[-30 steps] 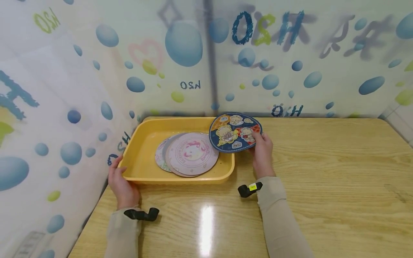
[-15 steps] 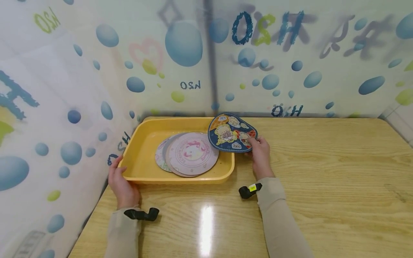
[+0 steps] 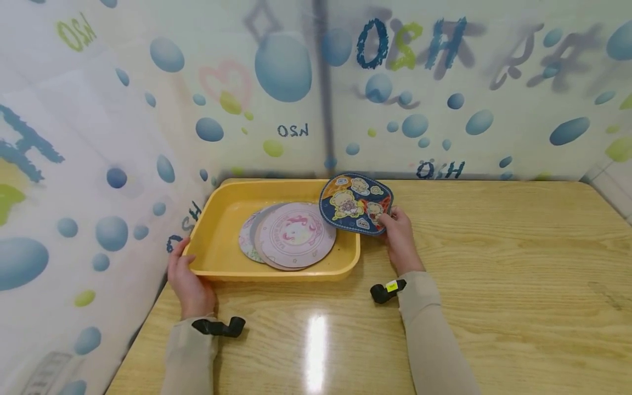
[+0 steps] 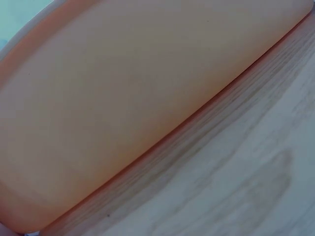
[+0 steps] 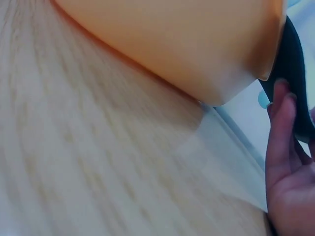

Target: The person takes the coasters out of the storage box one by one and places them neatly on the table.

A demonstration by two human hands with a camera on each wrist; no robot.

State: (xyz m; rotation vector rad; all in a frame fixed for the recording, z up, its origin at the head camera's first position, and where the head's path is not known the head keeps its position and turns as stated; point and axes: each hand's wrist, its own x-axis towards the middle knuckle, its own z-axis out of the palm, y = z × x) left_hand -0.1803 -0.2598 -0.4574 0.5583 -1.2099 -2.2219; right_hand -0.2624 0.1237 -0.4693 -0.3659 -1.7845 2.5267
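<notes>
In the head view, my right hand (image 3: 402, 241) pinches the right edge of a dark blue mouse pad (image 3: 353, 222) printed with cartoon bears, thumb on top. The pad is tilted over the right rim of a yellow tray (image 3: 212, 241). Its black underside (image 5: 295, 73) shows in the right wrist view, with my fingers beneath. Inside the tray, a pale pink round pad (image 3: 301, 255) with a unicorn print overlaps other round pads (image 3: 248, 241), which are partly covered. My left hand (image 3: 192, 288) grips the tray's front left corner, thumb at the rim.
The tray stands on a wood-grain table (image 3: 494, 285), against the back wall and near the left wall. Both walls carry a printed sheet (image 3: 415, 99) with blue and green dots. A bright reflection lies on the table in front of the tray.
My right hand has shifted slightly left, and the blue pad's right side has bent, so its outline looks less round. My left hand stays on the tray corner.
</notes>
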